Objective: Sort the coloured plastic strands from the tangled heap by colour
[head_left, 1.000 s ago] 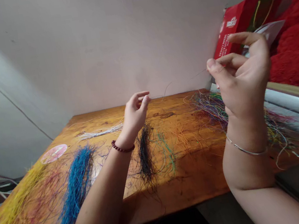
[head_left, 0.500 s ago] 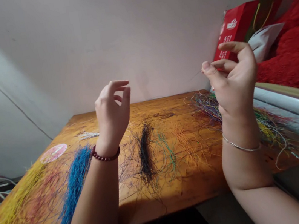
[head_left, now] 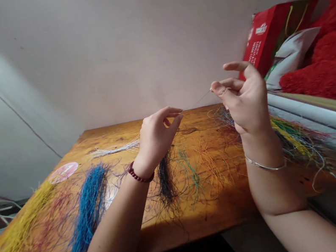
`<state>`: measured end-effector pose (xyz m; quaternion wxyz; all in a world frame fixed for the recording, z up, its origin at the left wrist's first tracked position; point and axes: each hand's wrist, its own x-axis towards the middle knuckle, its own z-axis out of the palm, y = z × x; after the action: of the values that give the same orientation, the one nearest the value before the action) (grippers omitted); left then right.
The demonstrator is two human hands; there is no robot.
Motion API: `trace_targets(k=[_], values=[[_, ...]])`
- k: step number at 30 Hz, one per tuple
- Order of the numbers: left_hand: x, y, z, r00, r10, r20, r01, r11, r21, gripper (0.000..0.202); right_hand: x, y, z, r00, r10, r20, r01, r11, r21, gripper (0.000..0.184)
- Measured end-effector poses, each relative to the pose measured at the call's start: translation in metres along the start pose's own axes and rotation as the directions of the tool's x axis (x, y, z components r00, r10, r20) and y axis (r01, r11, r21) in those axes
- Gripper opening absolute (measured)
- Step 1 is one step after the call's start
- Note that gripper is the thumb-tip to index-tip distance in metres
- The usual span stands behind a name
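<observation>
My right hand (head_left: 244, 102) is raised above the far right of the table, its thumb and forefinger pinching a very thin strand (head_left: 204, 96) that sticks out to the left. My left hand (head_left: 157, 138) hangs in the air over the black fibre bunch (head_left: 165, 182), fingers loosely curved, holding nothing I can see. Below lie a blue fibre bunch (head_left: 88, 210), a yellow one (head_left: 20, 228), white strands (head_left: 115, 149), and thin green strands (head_left: 188, 170). A multicoloured tangle (head_left: 296, 143) lies under my right wrist.
The orange wooden table (head_left: 199, 219) meets a pale wall (head_left: 142, 48) at the back. A pink round sticker (head_left: 63, 173) lies on it. To the right are a white rail (head_left: 320, 113), a red box (head_left: 269, 36), a white packet (head_left: 291, 55), and red plush (head_left: 322, 70).
My left hand has dropped lower and moved right. My right hand has moved left and down, still pinching the thin strand. The two hands are closer together.
</observation>
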<state>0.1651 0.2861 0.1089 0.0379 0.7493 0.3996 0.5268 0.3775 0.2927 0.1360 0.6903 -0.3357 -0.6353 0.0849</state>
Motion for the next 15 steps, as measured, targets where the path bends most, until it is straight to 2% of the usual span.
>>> trace_targets(k=[6, 11, 15], values=[[0.002, -0.003, -0.007, 0.999, 0.018, -0.045, -0.014, 0.996, 0.088, 0.019, 0.003, 0.006, -0.002, 0.998, -0.057, -0.042, 0.055, 0.998, -0.041, 0.049], [0.004, -0.004, -0.022, 0.966, 0.200, -0.161, -0.127, 0.917, 0.377, 0.023, 0.009, 0.011, -0.009, 0.982, -0.152, -0.110, 0.132, 0.976, -0.171, 0.043], [0.006, -0.007, -0.033, 0.948, 0.245, -0.205, -0.130, 0.883, 0.451, 0.024, 0.013, 0.013, -0.019, 0.970, -0.178, -0.166, 0.139, 0.964, -0.225, 0.043]])
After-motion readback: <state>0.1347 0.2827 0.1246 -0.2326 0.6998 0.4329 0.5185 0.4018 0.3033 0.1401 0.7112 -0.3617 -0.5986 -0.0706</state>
